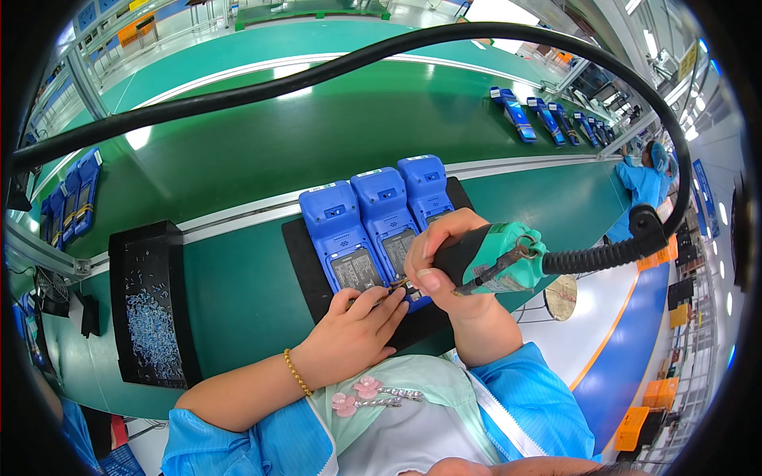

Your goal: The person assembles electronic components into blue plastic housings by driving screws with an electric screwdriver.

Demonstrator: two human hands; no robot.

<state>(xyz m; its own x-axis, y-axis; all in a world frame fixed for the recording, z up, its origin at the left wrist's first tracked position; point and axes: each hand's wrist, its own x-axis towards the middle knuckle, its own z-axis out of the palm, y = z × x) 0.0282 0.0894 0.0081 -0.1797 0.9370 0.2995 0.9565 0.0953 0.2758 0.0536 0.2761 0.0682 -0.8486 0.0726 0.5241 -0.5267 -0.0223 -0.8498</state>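
Three blue handheld terminals lie side by side, backs up: a left one (329,209), a middle one (379,193) and a right one (425,176). Dark batteries with printed labels show in their open bays. Beneath them is a black mat (300,258). My right hand (444,252) is wrapped round a green and black power screwdriver (502,254), held over the right and middle terminals. Its tip is partly hidden by my hand. My left hand (355,329) rests across the lower ends of the left and middle terminals, fingers stretched out towards the tip. Anything under those fingertips is hidden.
A black tray (119,317) with many small screws sits to the left. From the screwdriver a black cable (349,70) arches across the view. More blue terminals (514,115) stand beyond a metal rail (238,216), at far right and left. A person (644,178) works at the right.
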